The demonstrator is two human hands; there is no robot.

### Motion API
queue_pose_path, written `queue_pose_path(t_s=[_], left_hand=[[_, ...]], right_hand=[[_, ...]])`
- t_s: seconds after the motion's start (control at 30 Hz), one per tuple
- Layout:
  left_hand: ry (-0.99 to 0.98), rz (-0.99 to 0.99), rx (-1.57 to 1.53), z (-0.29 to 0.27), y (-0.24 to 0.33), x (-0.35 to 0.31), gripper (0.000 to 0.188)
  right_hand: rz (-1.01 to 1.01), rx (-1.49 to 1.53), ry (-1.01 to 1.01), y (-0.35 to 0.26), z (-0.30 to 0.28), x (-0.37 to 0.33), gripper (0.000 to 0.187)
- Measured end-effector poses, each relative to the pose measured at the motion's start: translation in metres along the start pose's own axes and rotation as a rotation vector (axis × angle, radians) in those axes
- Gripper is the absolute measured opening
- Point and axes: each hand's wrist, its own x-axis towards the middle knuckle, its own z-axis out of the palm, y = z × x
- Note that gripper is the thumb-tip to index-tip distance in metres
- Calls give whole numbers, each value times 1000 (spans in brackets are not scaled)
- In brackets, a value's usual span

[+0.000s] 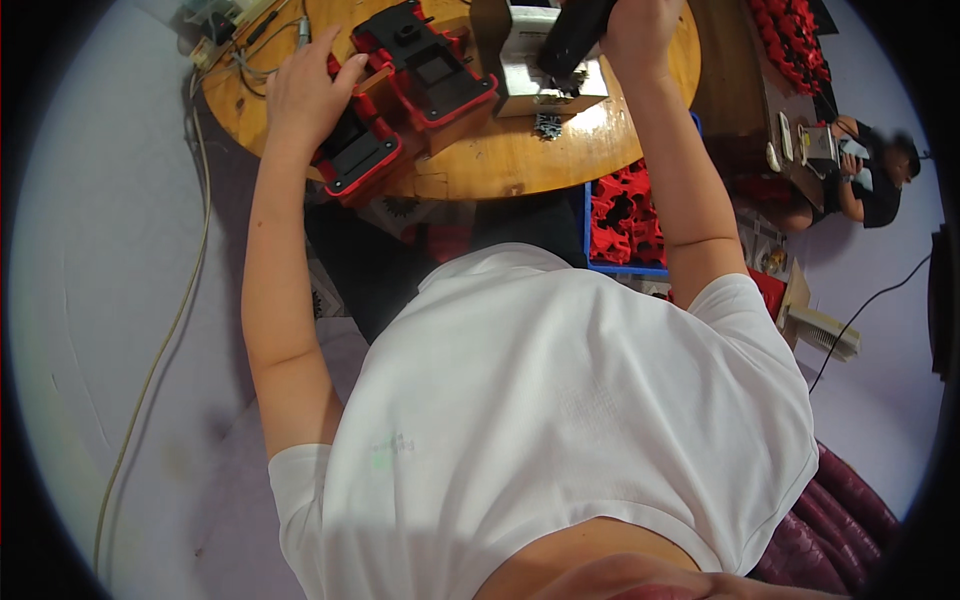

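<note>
My left hand (303, 98) is at the left of the round wooden table, its thumb and fingers around the edge of a red-and-black plastic housing (362, 155). A second red-and-black housing (435, 75), with a square recess and a round knob, sits just right of it. My right hand (642, 35) is closed around a thick black cylindrical tool, apparently an electric screwdriver (576, 38). Its lower end points down into a shiny metal-coloured box (520, 85), where small dark pieces cluster at the tip. A small heap of screws (548, 125) lies in front of the box.
Cables (262, 62) run along the table's left side. Below its right edge stands a blue crate (628, 268) of red plastic parts. More red parts (790, 40) lie on a side table at far right, where another person (880, 180) sits. A pale cord (205, 200) hangs at left.
</note>
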Motion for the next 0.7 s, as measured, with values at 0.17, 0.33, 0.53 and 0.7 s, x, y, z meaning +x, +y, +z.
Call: queue_pose_path(t_s=[0.17, 0.33, 0.53, 0.7], left_hand=[[56, 22, -21, 3, -4, -3, 55], [11, 3, -26, -3, 8, 2, 57], [-50, -95, -37, -7, 12, -1, 60], [-21, -57, -31, -6, 12, -2, 61]], right_hand=[[-295, 233, -27, 10, 78, 24, 39], [-481, 340, -147, 57, 123, 45, 42], [-387, 235, -163, 64, 140, 37, 37], [-387, 202, -181, 68, 141, 40, 34]])
